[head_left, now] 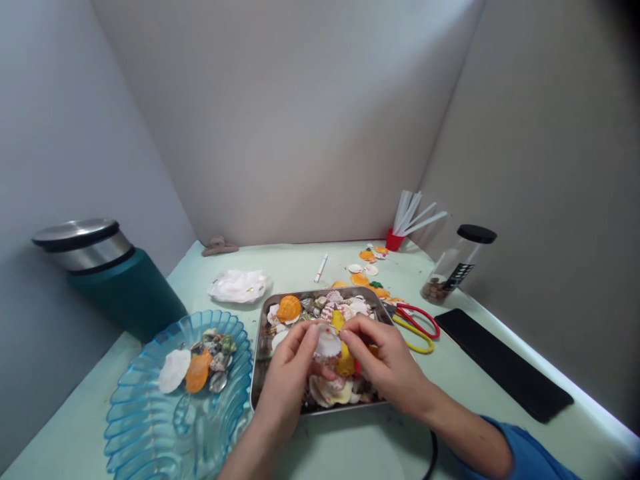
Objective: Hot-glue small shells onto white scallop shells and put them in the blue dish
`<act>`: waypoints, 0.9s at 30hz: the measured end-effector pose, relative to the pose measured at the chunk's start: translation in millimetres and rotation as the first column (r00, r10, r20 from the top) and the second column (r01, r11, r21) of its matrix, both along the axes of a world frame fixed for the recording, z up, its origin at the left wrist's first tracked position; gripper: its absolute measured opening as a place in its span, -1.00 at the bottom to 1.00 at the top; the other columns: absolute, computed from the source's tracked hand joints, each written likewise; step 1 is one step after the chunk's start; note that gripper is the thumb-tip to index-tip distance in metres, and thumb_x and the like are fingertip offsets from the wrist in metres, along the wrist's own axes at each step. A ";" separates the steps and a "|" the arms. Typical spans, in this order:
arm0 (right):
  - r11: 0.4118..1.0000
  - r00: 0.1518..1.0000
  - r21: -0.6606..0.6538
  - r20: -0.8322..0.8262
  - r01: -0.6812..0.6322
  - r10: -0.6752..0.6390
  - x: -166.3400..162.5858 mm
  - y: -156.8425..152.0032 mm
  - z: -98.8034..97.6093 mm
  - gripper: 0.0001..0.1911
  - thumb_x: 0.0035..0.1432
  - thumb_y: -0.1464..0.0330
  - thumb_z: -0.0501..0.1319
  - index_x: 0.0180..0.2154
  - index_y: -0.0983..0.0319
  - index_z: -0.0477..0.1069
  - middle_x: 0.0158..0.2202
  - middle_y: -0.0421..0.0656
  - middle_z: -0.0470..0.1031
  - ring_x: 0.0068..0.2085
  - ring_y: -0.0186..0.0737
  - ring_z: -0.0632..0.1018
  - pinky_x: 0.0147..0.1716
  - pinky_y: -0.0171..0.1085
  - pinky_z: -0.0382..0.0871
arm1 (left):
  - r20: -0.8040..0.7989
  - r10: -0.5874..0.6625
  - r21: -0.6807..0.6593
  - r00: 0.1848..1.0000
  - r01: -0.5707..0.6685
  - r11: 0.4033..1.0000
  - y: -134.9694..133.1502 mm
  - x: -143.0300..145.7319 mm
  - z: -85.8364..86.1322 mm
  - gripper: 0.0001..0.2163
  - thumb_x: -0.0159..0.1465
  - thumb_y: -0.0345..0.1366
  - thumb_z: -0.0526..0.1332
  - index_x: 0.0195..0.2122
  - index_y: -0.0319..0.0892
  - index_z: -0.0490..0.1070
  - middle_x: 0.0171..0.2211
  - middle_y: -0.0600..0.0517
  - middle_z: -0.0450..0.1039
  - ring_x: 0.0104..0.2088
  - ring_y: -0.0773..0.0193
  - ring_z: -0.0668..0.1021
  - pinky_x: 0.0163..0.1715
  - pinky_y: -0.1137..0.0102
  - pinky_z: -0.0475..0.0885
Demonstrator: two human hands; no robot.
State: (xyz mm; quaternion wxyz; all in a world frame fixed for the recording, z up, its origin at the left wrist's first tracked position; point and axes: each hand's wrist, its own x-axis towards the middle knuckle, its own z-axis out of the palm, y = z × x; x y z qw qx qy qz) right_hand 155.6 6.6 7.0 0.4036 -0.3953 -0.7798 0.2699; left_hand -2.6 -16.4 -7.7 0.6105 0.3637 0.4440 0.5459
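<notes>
A pale seashell (329,344) with a small reddish spot near its upper edge is pinched in my left hand (295,363). My right hand (383,357) is closed, its thumb and fingertip pressed together at the shell's right edge; what they hold, if anything, is too small to make out. Both hands are over a metal tray (256,363) full of mixed seashells, an orange scallop shell (289,309) among them. Below the held shell lies a yellow object with a red part (346,362), partly hidden by my hands.
Left stand a blue glass dish (135,393) holding shells and a green flask (127,290). A white crumpled bundle (239,286) and marker (321,268) lie behind. Right are scissors (417,327), a black slab (500,360), a jar (457,260) and a red cup (394,240) of white sticks.
</notes>
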 end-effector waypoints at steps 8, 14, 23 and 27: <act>0.999 0.999 0.032 0.037 -0.006 0.004 -2.6 -5.0 -0.6 -0.78 0.27 0.37 0.06 -0.43 0.26 0.34 -0.51 -0.23 0.35 -0.49 -0.34 0.35 -0.45 -0.37 0.20 | 0.311 0.044 -0.062 0.949 -0.026 0.998 2.3 2.7 5.1 -0.72 0.09 -0.16 0.32 -0.29 -0.27 0.45 -0.41 -0.01 0.50 -0.49 0.33 0.54 -0.59 0.52 0.46; 0.992 0.999 0.124 0.030 -0.028 0.025 -2.3 -3.5 -4.7 -0.81 0.26 0.40 0.06 -0.41 0.25 0.35 -0.51 -0.21 0.36 -0.49 -0.34 0.36 -0.44 -0.36 0.20 | 0.271 0.107 -0.069 0.957 -0.091 0.993 1.3 4.9 7.4 -0.74 0.08 -0.18 0.34 -0.37 -0.29 0.44 -0.47 0.02 0.49 -0.47 0.33 0.54 -0.55 0.52 0.49; 0.976 0.998 0.211 0.028 -0.059 0.054 -1.4 -4.4 -6.6 -0.84 0.23 0.45 0.08 -0.42 0.26 0.32 -0.53 -0.23 0.31 -0.51 -0.36 0.33 -0.46 -0.37 0.17 | 0.182 0.146 -0.013 0.972 -0.146 0.989 -1.4 4.8 6.1 -0.75 0.11 -0.17 0.31 -0.34 -0.28 0.44 -0.43 0.03 0.45 -0.46 0.37 0.51 -0.55 0.55 0.44; 0.969 0.997 0.234 0.045 -0.079 0.070 -2.1 -3.7 -7.2 -0.85 0.22 0.46 0.07 -0.42 0.26 0.30 -0.52 -0.22 0.30 -0.49 -0.35 0.33 -0.46 -0.36 0.17 | 0.170 0.134 -0.001 0.976 -0.136 0.991 -2.2 3.1 5.3 -0.75 0.10 -0.17 0.31 -0.35 -0.28 0.43 -0.43 0.03 0.44 -0.46 0.37 0.50 -0.56 0.55 0.43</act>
